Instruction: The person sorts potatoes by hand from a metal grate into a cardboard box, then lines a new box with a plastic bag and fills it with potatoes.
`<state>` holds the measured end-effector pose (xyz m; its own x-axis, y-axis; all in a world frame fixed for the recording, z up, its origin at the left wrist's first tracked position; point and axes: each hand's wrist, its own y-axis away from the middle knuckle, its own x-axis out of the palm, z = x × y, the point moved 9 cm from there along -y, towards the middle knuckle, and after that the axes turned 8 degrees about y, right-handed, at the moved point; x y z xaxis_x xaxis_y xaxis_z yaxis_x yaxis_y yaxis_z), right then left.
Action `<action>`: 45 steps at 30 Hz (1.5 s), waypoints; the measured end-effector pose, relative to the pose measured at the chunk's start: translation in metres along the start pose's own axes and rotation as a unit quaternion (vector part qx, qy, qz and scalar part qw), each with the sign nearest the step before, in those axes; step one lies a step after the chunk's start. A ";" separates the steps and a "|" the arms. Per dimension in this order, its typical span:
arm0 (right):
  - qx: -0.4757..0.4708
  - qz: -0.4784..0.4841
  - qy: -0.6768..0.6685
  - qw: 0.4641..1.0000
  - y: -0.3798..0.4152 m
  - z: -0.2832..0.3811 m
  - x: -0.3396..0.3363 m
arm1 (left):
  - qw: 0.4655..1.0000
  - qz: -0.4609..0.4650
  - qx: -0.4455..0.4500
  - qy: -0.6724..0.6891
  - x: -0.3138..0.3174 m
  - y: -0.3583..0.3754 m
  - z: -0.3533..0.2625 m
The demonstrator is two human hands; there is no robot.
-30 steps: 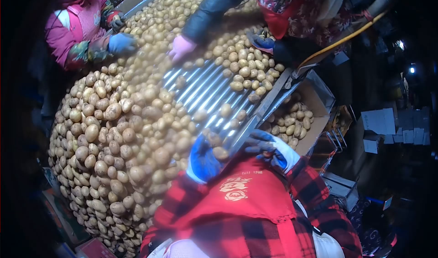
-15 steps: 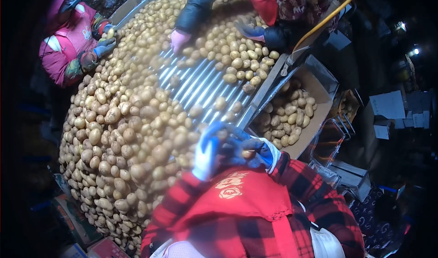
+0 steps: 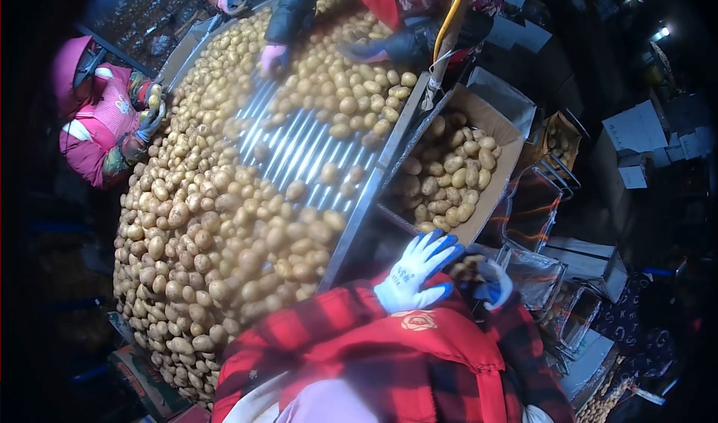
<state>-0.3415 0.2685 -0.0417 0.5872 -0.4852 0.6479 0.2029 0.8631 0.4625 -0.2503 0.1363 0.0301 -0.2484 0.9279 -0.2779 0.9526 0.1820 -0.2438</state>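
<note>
My left hand (image 3: pixel 413 270), in a white and blue glove, hovers with fingers spread over the near end of the sorting table's metal rail (image 3: pixel 357 213); it holds nothing. Just to its right, my right hand (image 3: pixel 488 282), in a blue glove with a white cuff, curls around a brownish potato (image 3: pixel 467 266), partly hidden by the left hand. A big heap of potatoes (image 3: pixel 209 228) covers the table's left side, and a few lie loose on the bare steel rollers (image 3: pixel 299 146). Beyond my hands, right of the rail, sits a cardboard box (image 3: pixel 516 135) half full of potatoes.
A person in a pink jacket (image 3: pixel 97 131) stands at the table's left. Another person's pink glove (image 3: pixel 273 56) and blue glove (image 3: pixel 366 49) reach in from the far end. A yellow hose (image 3: pixel 452 11) hangs there. Crates (image 3: pixel 531 213) and white boxes (image 3: pixel 636 139) crowd the right.
My hands have pulled off the rollers and swung right, toward the box side. The left hand, cupped by the right before, now has spread fingers. My head has turned right.
</note>
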 end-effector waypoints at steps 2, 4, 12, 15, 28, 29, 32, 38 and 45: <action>-0.061 -0.024 0.028 0.997 0.039 0.013 -0.049 | 0.999 -0.023 -0.036 -0.005 -0.004 -0.003 0.011; -0.042 -0.232 0.061 0.970 0.113 0.003 -0.161 | 0.995 -0.070 -0.067 -0.027 -0.015 0.001 0.031; -0.019 -0.405 0.428 0.808 0.117 0.026 -0.278 | 0.899 -0.114 -0.239 -0.349 -0.086 0.067 0.067; -0.074 -0.343 0.488 0.799 0.011 0.050 -0.188 | 0.880 -0.065 -0.229 -0.411 -0.088 0.080 0.062; -0.282 0.077 0.857 0.425 -0.253 -0.013 0.146 | 0.887 -0.211 -0.243 -0.333 -0.128 0.140 0.078; -0.292 0.066 0.851 0.431 -0.263 -0.013 0.147 | 0.885 -0.214 -0.236 -0.339 -0.130 0.142 0.077; -0.365 0.029 0.827 0.427 -0.279 -0.011 0.149 | 0.900 -0.235 -0.235 -0.282 -0.125 0.156 0.097; -0.317 0.031 0.841 0.437 -0.296 0.001 0.165 | 0.898 -0.238 -0.210 -0.305 -0.166 0.140 0.094; -0.256 0.178 0.853 0.419 -0.317 -0.007 0.182 | 0.728 -0.296 -0.404 -0.468 -0.314 0.134 0.090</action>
<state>-0.2934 -0.0924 -0.0745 0.2698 0.1162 -0.9559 -0.2505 0.9670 0.0469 -0.0600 -0.1601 0.0007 -0.3082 0.0504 -0.9500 0.3277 0.9431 -0.0563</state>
